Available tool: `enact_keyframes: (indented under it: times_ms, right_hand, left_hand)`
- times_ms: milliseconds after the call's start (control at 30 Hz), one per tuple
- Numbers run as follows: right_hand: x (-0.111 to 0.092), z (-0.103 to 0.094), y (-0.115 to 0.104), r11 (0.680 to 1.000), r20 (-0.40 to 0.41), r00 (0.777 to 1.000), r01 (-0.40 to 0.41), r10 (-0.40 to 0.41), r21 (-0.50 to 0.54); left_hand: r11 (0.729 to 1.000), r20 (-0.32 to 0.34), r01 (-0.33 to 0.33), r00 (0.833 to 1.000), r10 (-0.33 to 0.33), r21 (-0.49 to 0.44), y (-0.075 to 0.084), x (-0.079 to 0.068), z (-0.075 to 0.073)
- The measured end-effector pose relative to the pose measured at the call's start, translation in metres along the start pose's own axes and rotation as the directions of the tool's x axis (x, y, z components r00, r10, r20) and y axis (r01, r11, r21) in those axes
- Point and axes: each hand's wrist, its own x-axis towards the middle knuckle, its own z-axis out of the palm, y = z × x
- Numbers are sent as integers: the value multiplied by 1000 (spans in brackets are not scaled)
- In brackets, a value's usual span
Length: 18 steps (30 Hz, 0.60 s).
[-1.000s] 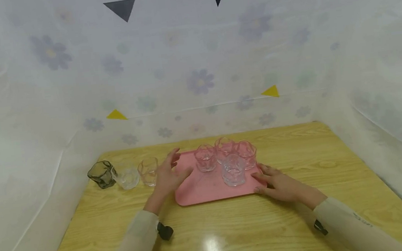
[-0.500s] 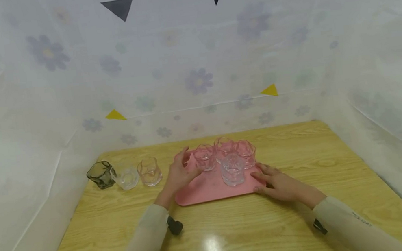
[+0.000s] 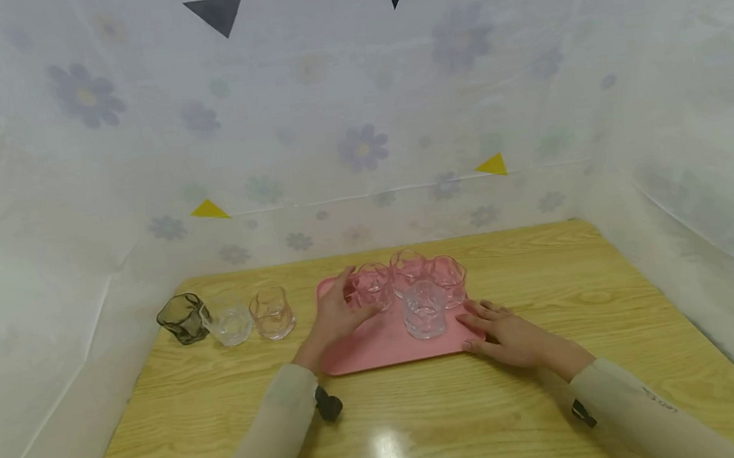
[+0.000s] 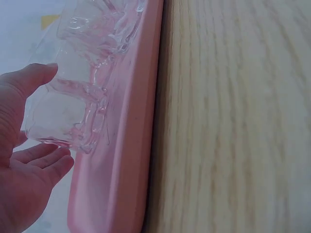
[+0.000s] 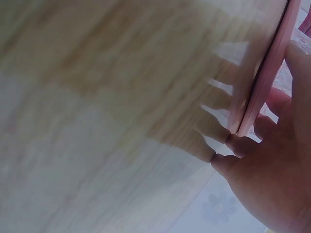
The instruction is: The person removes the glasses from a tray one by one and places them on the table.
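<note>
A pink tray [image 3: 380, 349] carries several wavy clear glasses. My left hand [image 3: 335, 320] reaches over the tray's left part, around the leftmost glass [image 3: 375, 288]. In the left wrist view, the thumb is on one side of this glass [image 4: 58, 116] and the other fingers are right at its opposite side. My right hand [image 3: 516, 336] rests at the tray's right edge, fingers spread; the right wrist view shows fingertips along the tray rim [image 5: 265, 82]. A textured clear glass [image 3: 425, 311] stands at the front of the group.
Left of the tray, a smoky dark glass [image 3: 185, 319], a clear glass [image 3: 231, 325] and a faintly pinkish glass [image 3: 273, 315] form a row on the wooden table [image 3: 427, 417]. White flower-printed sheets [image 3: 351, 74] enclose the back and sides.
My left hand has moved right, from beside the pinkish glass to the leftmost glass on the tray. The right hand keeps its place at the tray edge.
</note>
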Motion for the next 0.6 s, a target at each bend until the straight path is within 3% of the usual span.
enact_keyframes:
  times_ms: [267, 600]
  right_hand:
    - [0, 1, 0, 1000, -2, 1000, -1, 1, 8]
    - [1, 2, 2, 1000, 2, 1000, -1, 1, 5]
  left_hand:
    - [1000, 10, 22, 1000, -22, 3, 0, 5, 6]
    - [996, -29, 73, 997, -72, 46, 5, 7, 15]
